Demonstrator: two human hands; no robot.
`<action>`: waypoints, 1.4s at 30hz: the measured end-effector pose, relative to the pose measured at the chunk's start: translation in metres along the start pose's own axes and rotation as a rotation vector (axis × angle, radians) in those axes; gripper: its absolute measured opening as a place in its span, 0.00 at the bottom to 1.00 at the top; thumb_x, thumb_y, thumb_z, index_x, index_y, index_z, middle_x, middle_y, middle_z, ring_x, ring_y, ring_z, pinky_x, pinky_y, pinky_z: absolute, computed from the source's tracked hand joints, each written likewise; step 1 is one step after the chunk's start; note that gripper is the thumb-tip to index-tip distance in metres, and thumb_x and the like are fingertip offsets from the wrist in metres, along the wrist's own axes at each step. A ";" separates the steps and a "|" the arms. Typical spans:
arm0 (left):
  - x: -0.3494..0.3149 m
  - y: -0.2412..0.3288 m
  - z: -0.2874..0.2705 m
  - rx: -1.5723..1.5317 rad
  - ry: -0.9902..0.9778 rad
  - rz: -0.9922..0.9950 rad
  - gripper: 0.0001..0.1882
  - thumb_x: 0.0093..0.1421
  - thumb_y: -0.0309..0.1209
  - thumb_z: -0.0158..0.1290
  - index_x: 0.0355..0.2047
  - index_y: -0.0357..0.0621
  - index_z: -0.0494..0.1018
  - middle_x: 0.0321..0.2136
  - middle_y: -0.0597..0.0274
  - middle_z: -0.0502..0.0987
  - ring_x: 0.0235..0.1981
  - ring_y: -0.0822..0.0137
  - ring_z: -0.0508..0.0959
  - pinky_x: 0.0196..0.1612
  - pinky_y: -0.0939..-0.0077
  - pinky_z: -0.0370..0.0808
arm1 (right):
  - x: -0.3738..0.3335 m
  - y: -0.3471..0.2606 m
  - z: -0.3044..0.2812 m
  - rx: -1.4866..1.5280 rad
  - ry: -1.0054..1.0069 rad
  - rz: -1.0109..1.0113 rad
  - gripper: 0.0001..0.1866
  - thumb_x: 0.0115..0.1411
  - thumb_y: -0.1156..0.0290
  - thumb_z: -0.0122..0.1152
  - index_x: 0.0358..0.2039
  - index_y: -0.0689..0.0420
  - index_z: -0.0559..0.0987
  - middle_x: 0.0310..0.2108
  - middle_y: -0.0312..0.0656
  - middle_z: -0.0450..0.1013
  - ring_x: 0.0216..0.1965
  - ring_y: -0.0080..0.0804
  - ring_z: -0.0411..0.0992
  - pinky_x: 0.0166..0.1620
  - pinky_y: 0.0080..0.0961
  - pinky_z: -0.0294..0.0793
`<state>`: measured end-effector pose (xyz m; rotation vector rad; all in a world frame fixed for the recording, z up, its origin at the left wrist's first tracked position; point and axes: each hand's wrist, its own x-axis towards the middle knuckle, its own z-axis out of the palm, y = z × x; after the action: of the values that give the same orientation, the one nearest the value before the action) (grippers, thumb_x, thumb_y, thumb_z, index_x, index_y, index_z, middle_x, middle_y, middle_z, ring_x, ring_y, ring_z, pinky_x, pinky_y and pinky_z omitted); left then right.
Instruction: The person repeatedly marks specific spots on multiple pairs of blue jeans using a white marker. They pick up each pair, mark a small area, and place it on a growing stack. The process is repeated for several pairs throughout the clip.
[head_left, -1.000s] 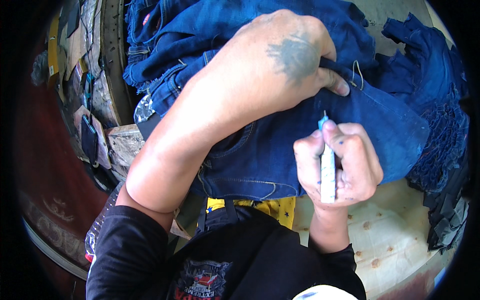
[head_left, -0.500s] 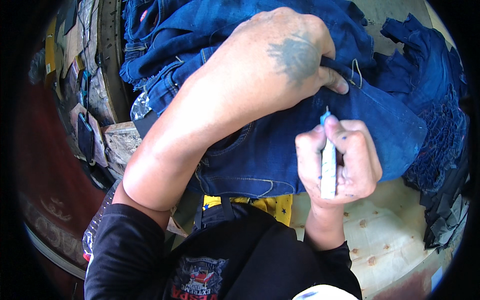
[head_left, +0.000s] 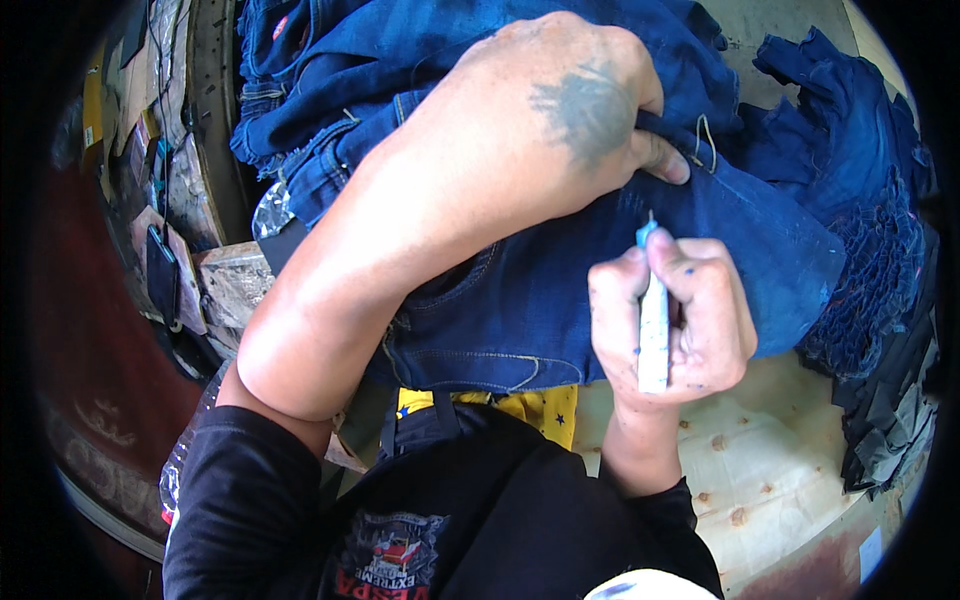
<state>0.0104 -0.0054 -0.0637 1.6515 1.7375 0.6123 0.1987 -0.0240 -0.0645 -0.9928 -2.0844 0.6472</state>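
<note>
My left hand reaches across the dark blue jeans, closed on a fold of the denim. Its thumb presses on the cloth while most of its fingers are hidden behind the hand. Just right of that thumb, a pale loose thread loop sticks up from a seam. Lower right, my right hand is closed around a slim white pen-like tool with a blue collar and a thin metal point. The point faces away from me, over the denim below my left thumb; whether it touches the cloth I cannot tell.
More folded jeans lie behind and to the left. At right are a crumpled blue denim piece and dark cloth scraps. A phone rests among clutter at far left. Pale, brown-spotted sheeting spreads at lower right.
The whole view has shifted slightly, so everything sits a little farther left. Both hands keep the same grips and nearly the same places on the jeans.
</note>
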 end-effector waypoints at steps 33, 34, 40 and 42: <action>0.004 0.013 -0.017 -0.079 -0.245 -0.174 0.24 0.59 0.48 0.69 0.39 0.36 0.87 0.32 0.38 0.86 0.40 0.41 0.87 0.47 0.52 0.83 | -0.023 0.002 -0.026 0.168 0.133 -0.020 0.09 0.55 0.80 0.67 0.37 0.66 0.78 0.28 0.47 0.76 0.22 0.33 0.74 0.26 0.27 0.75; 0.003 0.012 -0.016 -0.094 -0.304 -0.192 0.25 0.60 0.49 0.69 0.40 0.36 0.87 0.34 0.38 0.86 0.41 0.41 0.87 0.48 0.52 0.83 | -0.024 0.000 -0.029 0.210 0.116 -0.019 0.09 0.56 0.80 0.67 0.36 0.66 0.78 0.28 0.47 0.76 0.21 0.33 0.74 0.26 0.27 0.75; -0.001 0.006 -0.006 -0.066 -0.151 -0.008 0.22 0.58 0.48 0.72 0.40 0.40 0.88 0.26 0.48 0.82 0.30 0.53 0.83 0.35 0.59 0.77 | -0.016 0.005 -0.021 0.184 0.091 -0.091 0.07 0.55 0.81 0.67 0.34 0.66 0.78 0.24 0.47 0.76 0.19 0.35 0.75 0.25 0.27 0.77; 0.000 0.006 -0.003 -0.011 -0.072 0.026 0.22 0.59 0.47 0.70 0.44 0.41 0.88 0.35 0.42 0.87 0.43 0.44 0.87 0.48 0.53 0.83 | -0.011 0.008 -0.013 0.009 0.005 -0.105 0.06 0.52 0.82 0.68 0.30 0.66 0.79 0.22 0.46 0.75 0.18 0.36 0.76 0.24 0.26 0.78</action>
<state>0.0125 -0.0047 -0.0574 1.6707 1.6610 0.5663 0.2177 -0.0267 -0.0662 -0.8731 -2.1115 0.5994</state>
